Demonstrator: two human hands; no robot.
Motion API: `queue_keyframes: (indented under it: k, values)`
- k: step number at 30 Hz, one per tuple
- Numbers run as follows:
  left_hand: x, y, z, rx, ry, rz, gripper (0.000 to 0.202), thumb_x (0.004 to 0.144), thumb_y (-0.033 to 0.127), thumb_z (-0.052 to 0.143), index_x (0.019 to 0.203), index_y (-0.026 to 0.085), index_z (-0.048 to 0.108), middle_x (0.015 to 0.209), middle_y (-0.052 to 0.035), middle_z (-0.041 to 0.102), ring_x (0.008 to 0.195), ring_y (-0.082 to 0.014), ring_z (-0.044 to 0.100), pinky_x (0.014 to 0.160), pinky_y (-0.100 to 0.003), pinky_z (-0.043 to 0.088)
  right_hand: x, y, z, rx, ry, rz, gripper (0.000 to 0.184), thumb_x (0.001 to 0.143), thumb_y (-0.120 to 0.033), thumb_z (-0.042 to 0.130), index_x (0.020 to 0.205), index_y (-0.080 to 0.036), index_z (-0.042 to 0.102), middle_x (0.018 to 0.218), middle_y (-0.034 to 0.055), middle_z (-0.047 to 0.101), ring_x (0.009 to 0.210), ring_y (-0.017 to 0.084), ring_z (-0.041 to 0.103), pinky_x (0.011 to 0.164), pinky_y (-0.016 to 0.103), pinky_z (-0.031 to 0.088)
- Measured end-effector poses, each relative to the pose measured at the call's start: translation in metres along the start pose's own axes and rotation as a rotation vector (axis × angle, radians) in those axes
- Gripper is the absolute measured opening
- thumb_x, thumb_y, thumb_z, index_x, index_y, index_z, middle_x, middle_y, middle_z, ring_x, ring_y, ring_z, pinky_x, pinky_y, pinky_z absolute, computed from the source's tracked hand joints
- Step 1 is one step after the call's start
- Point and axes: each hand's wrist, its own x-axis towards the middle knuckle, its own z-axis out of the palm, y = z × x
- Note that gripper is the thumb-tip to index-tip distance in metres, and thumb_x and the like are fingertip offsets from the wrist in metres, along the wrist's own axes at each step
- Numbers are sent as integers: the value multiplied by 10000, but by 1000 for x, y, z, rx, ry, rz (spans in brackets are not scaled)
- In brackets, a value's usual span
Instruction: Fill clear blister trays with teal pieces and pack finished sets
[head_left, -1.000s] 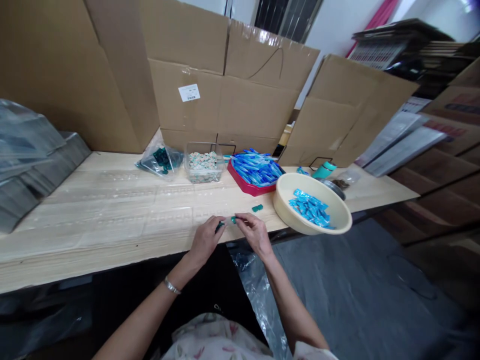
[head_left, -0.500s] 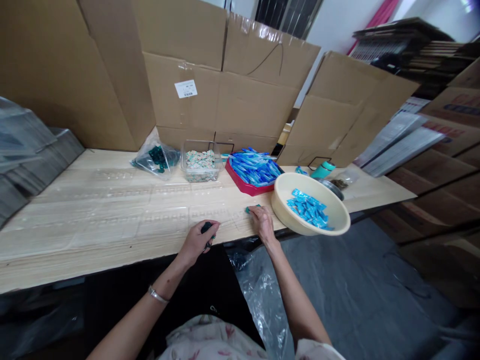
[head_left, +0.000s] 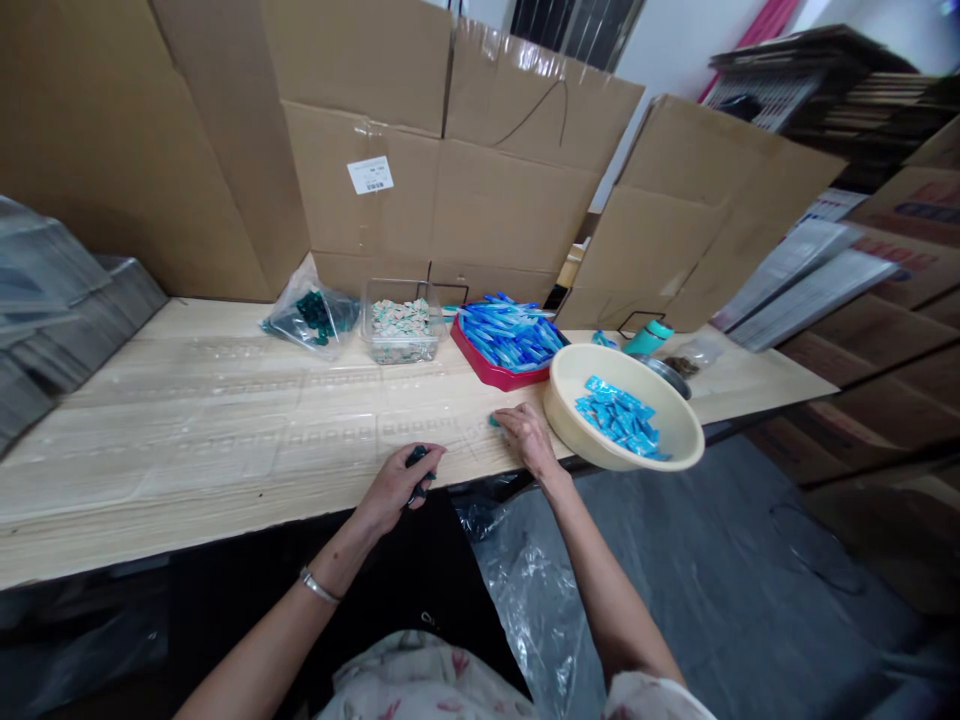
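My left hand point(head_left: 401, 483) is closed around several small dark green pieces point(head_left: 418, 458), partly hidden by the fingers. My right hand point(head_left: 528, 437) is low over the table at the right end of the clear plastic trays, left of the cream basin point(head_left: 559, 408). Its fingertips pinch a small teal piece point(head_left: 494, 421), whose kind is too small to make out. Clear moulded plastic trays point(head_left: 330, 432) lie flat in a row on the pale wooden table point(head_left: 187, 500). Blue packets point(head_left: 619, 418) fill the bottom of the basin.
Along the back stand a bag of dark green pieces point(head_left: 319, 315), a clear box of small pale pieces point(head_left: 403, 335) and a red tray point(head_left: 480, 372) heaped with blue pens point(head_left: 510, 335). Behind them rise cardboard sheets point(head_left: 510, 200). Grey stacked trays point(head_left: 67, 300) stand left; a teal bottle point(head_left: 649, 338) is right.
My left hand has shifted slightly right and turned a little, still around the dark pieces. My right hand has moved slightly, its fingertips staying at the teal piece.
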Motion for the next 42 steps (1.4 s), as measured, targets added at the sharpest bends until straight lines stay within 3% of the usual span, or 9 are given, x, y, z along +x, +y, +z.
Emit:
queue_keyframes:
  k: [8,13,16,18,22,25,32,39,42]
  values:
    - [1,1,2,-73,-43,-34,429,663,460,679,955,157,599,732,21,437,499,-22,364,351,-127,194,0,8,-4,-49,-94,-46,304,758,-101,530,1001,-214,674,1040,59,678,855,200,543,769,365,402]
    - [6,3,3,-294,-82,-108,429,726,495,611,961,136,599,742,-4,466,488,-16,353,344,-118,171,-5,3,-7,-74,-73,-8,337,771,-90,514,1059,-207,646,1072,84,659,903,226,536,781,395,379]
    - [8,5,1,-420,-102,-126,443,757,510,571,976,126,599,736,-8,466,486,-16,360,337,-113,176,-3,-20,-11,52,62,29,275,816,-178,524,1068,-209,630,1154,96,611,978,242,525,826,424,386]
    - [9,7,1,-435,-108,-120,454,754,512,574,996,128,593,739,-9,470,485,-16,370,337,-111,184,2,-46,-13,226,115,73,216,840,-245,523,1013,-203,644,1058,93,637,938,220,550,798,384,425]
    - [7,7,5,-354,-77,-79,478,723,561,580,963,148,580,746,-13,493,483,-24,397,345,-109,189,13,-101,-11,512,-25,106,193,827,-303,554,949,-211,671,889,62,639,812,173,576,647,287,460]
    - [7,6,6,-310,-56,-58,499,706,603,565,914,150,570,728,-5,492,479,-25,409,349,-107,198,20,-119,-5,574,-84,97,154,792,-273,590,888,-205,689,857,53,639,809,166,576,619,267,449]
    - [9,6,4,-266,-70,-3,512,730,614,525,985,172,572,697,9,482,482,-36,435,344,-112,215,24,-117,-2,722,-171,156,129,772,-254,593,832,-187,685,957,62,669,800,156,601,624,260,438]
    - [11,8,4,-222,-32,69,455,749,558,537,990,175,574,755,-6,511,489,-32,427,355,-117,218,22,-102,8,1102,-53,515,222,745,-378,637,817,-169,632,707,18,656,642,132,598,680,286,483]
    - [12,6,6,-122,12,119,403,730,515,581,947,176,579,772,-2,509,494,-30,425,351,-116,229,22,-97,10,1246,-16,567,227,723,-376,670,798,-170,609,722,22,660,649,130,606,721,302,493]
